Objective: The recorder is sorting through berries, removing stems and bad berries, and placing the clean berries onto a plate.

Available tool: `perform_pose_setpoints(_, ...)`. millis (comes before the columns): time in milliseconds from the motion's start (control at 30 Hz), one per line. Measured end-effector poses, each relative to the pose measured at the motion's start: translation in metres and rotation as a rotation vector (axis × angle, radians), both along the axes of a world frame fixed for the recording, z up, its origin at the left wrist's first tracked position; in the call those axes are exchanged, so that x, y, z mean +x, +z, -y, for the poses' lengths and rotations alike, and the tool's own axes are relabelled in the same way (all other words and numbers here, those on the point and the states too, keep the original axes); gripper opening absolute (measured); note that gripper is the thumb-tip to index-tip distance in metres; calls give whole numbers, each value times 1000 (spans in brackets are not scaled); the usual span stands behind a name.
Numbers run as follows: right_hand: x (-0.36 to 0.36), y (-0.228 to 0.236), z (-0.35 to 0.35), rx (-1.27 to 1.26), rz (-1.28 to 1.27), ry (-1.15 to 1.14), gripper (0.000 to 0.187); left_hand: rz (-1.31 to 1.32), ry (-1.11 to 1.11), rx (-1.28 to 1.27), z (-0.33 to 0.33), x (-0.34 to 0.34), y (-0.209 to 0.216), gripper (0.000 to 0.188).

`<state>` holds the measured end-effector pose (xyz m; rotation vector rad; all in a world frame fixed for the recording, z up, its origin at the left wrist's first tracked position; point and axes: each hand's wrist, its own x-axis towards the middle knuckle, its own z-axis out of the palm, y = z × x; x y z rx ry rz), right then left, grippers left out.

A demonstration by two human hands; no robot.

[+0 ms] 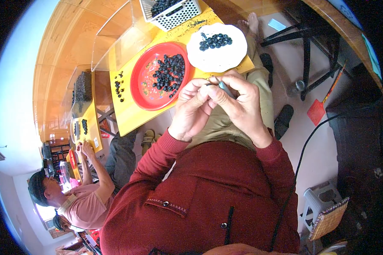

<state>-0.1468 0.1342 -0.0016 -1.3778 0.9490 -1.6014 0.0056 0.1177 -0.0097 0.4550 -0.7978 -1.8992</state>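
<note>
L side: co-worker [87,208], pink shirt + dark cap, both hands at a 2nd yellow table [92,122]. Next, main yellow table [125,114] w/ a loose group of small dark rounds [118,90] at its L end. R of those, round red tray [136,85], more dark rounds [168,74] mostly in its R half. White perforated basket [178,19] at far side, dark rounds in it too.

L hand [190,110] at table's near edge: fingers bent in, thumb close to index; can't tell what, if anything, is pinched. White scalloped plate [219,59] just R of tray, w/ a cluster of dark rounds on its far half. Slim blue-grey tool [224,86] near the plate's near rim, btwn thumb + index of R hand [242,104]; R fingers closed on it, tips meeting L hand's.

Further R, on floor: dark slipper [284,122], red fly swatter [316,112], grey stool [314,204] w/ woven mat [329,219] against it
</note>
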Motion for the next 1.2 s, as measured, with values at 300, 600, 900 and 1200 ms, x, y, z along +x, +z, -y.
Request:
perform_pose_setpoints(300, 1, -5, 2, 152, 171, 117, 23, -21, 3, 38, -2, 2, 0, 16)
perform_pose_setpoints(600, -8, -4, -7, 200, 55, 18, 21, 745, 349, -345, 25, 42, 15, 13)
perform_pose_setpoints(900, -13, -12, -17, 183, 23, 6, 18, 1517, 600, -705, 81, 96, 5, 14)
perform_pose_setpoints(1200, -24, -30, -28, 186, -9, -86, 18, 1560, 363, -962, 114, 34, 21, 20)
